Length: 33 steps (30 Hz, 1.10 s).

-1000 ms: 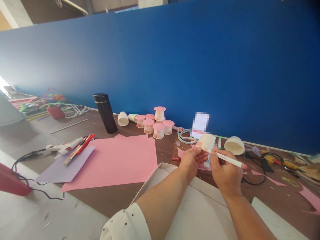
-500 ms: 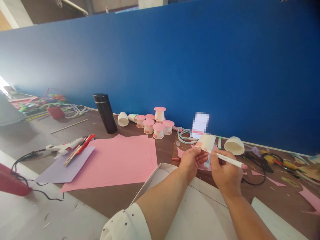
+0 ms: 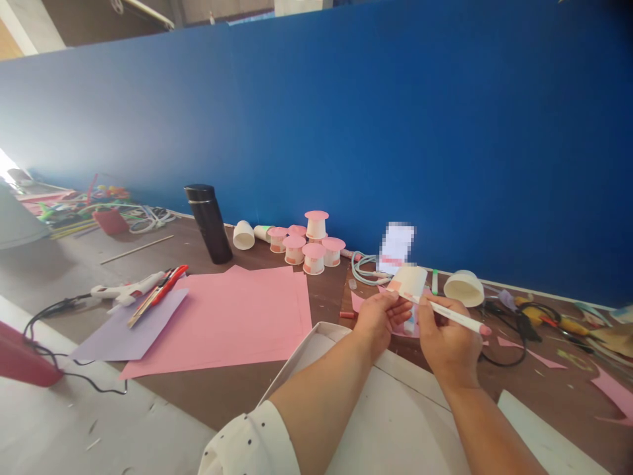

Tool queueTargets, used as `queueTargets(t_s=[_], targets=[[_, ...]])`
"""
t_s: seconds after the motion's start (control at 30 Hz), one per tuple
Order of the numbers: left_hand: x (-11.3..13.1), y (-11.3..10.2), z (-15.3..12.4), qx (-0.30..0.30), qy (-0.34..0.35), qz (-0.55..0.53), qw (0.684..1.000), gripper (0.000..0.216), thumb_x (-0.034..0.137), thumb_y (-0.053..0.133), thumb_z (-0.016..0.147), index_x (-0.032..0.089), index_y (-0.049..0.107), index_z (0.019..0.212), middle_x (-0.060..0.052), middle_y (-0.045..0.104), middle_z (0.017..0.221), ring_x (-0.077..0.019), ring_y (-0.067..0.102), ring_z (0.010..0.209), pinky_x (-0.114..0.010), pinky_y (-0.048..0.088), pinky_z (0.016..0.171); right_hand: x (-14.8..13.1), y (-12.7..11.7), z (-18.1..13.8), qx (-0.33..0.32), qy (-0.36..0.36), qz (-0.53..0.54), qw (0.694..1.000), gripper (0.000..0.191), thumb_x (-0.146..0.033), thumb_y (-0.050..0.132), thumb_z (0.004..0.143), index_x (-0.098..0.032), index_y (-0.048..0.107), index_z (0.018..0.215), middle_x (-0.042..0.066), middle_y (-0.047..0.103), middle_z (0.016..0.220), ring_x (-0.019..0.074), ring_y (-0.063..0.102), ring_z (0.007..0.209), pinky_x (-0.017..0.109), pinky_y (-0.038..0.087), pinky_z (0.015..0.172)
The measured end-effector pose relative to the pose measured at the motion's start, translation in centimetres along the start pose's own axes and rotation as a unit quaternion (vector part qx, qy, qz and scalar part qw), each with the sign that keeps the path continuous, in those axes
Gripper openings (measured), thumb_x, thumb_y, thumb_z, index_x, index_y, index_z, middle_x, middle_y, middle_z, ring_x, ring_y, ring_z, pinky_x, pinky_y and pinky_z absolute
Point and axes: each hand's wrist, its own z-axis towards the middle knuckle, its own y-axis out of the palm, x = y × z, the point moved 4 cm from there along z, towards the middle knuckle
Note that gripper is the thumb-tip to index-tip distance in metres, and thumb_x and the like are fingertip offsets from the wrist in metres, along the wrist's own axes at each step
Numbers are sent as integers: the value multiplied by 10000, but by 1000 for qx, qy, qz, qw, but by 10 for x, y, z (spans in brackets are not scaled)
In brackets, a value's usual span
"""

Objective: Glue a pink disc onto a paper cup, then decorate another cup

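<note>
My left hand (image 3: 378,320) grips a white paper cup (image 3: 411,280) that has coral patches on its side. A white marker (image 3: 457,315) with a pink end is pinched in my right hand (image 3: 448,343), its tip against or very near the cup's side. Just beyond the cup stands a phone-like bright panel (image 3: 395,247), blurred out. Left of my hands, several paper cups with pink paper discs on top (image 3: 314,254) stand in a cluster, one raised above the others. A red-brown marker cap (image 3: 347,315) lies close to my left hand.
Pink paper sheets (image 3: 237,323) and a purple sheet (image 3: 128,330) with a red utility knife (image 3: 161,290) lie left, beside a white glue gun (image 3: 131,290). A black bottle (image 3: 208,224) stands behind. A white box lid (image 3: 390,422) is under my forearms; paper scraps and cables lie right.
My right hand and the marker have shifted very slightly to the right. The cup and my left hand stay practically in place.
</note>
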Motion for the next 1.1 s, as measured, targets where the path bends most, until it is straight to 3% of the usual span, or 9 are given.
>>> queueTargets(t_s=[1.1], targets=[[1, 1, -1, 9, -7, -16, 1000, 80, 167, 606, 790, 87, 615, 791, -89, 651, 752, -126, 648, 692, -193, 517, 639, 1, -1, 1, 2, 6, -14, 1000, 212, -350, 592, 795, -149, 653, 828, 88, 686, 788, 188, 629, 685, 301, 485, 649]])
